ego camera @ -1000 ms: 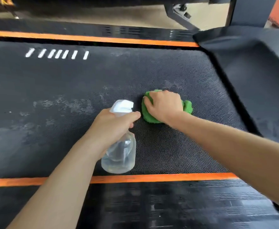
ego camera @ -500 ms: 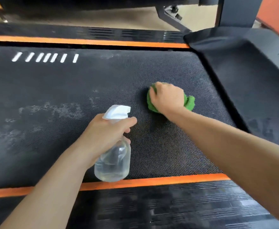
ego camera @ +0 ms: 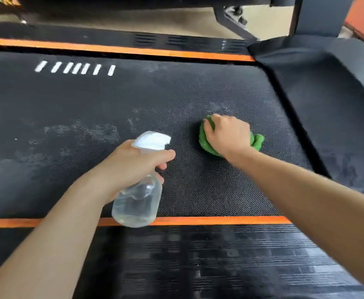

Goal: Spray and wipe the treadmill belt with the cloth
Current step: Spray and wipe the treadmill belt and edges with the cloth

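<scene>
The black textured treadmill belt (ego camera: 176, 98) fills the middle of the head view, with pale dusty smears on its left half. My left hand (ego camera: 131, 169) grips a clear spray bottle (ego camera: 137, 201) with a white trigger head, held above the belt's near edge. My right hand (ego camera: 228, 134) presses a bunched green cloth (ego camera: 256, 142) flat on the belt toward its right side. Most of the cloth is hidden under the palm.
Orange strips run along the near side rail (ego camera: 220, 221) and the far side rail (ego camera: 112, 48). A black motor cover (ego camera: 327, 93) rises at the right end of the belt. White dashes (ego camera: 75, 67) mark the belt at the far left.
My right hand with the cloth slid away across the belt, then back toward me a little. The bottle in my left hand stayed at about the same spot.
</scene>
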